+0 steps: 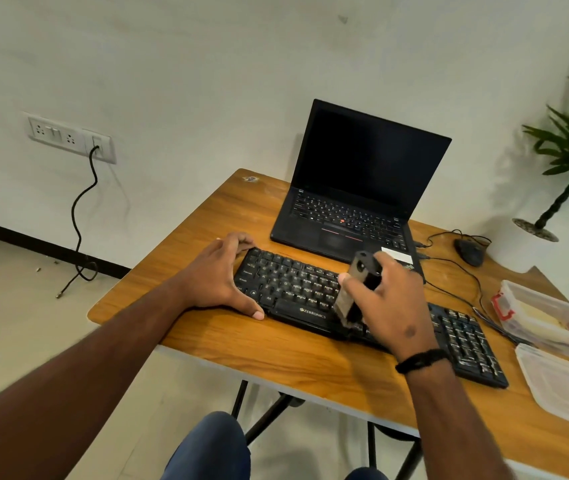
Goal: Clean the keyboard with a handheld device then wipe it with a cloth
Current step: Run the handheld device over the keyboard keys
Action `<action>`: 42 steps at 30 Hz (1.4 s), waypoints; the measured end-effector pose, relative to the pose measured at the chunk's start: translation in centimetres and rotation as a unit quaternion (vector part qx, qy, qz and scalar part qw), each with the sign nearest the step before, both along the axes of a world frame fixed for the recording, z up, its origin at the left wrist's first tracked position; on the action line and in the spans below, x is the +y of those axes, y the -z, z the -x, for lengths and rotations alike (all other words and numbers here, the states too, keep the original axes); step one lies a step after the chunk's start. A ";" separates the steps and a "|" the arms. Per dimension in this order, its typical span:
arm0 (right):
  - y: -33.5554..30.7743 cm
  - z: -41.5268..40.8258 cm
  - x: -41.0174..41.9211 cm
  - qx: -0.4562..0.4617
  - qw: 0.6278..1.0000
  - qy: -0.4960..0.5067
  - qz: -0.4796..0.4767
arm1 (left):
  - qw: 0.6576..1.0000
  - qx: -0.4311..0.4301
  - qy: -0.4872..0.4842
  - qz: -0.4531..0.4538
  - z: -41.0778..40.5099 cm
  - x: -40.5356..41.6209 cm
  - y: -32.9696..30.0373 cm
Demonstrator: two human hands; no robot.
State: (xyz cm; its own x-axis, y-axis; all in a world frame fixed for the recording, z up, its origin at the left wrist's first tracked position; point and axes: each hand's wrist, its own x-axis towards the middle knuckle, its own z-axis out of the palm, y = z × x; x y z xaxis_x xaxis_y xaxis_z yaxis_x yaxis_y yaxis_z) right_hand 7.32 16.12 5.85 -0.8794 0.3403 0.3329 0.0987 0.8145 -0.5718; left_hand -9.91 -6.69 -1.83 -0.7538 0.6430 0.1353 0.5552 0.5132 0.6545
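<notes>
Gripping the device (357,287) nose-down on the keyboard's (293,289) middle keys at frame centre, the right hand (385,306) has the board's long axis running lower right, while the left hand (222,271) clasps its upper-left end.

Open laptop (356,188), mouse (469,251), plastic box (550,318) on desk (276,348).
</notes>
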 end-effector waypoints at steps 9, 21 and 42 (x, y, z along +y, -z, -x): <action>1.9 1.6 -5.0 0.091 0.985 -0.015 0.144 | 1.000 0.003 0.003 0.000 0.1 -0.1 0.1; 2.5 3.5 -6.6 0.092 0.970 0.003 0.227 | 1.000 0.001 0.001 -0.008 0.0 0.0 0.1; 2.8 2.6 -3.9 0.056 0.997 0.011 0.060 | 1.000 -0.003 0.006 -0.003 0.1 0.0 0.1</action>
